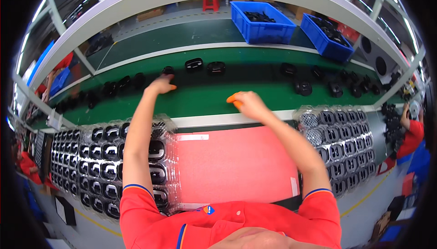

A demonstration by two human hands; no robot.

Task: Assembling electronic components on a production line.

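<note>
Green is the long belt (205, 95) which crosses the view in front of the person, and both bare hands are above it. The left hand (160, 85) reaches to a small black part (168, 70) on the belt. Its fingers point at this part and its thumb, with an orange cover, is spread away to the side. The fingers are blurred, so I cannot tell whether they touch the part or have hold of it. The right hand (250, 105) is over the near side of the belt, partly open, with the fingers loosely bent; orange finger covers (233, 97) are on its tips, and I see nothing held in it.

Just to the right of the small part stand two black rounded housings (194, 64), near each other. More black parts (303, 87) are scattered farther along the belt on the right side, and others lie at the left.

Nearer to the body, a pink mat (234, 167) lies between a left group of clear plastic trays (172, 171) and a right group of clear trays (314, 137), both filled mostly with black oval parts. Beyond the belt, two blue crates (268, 33) contain black pieces.
</note>
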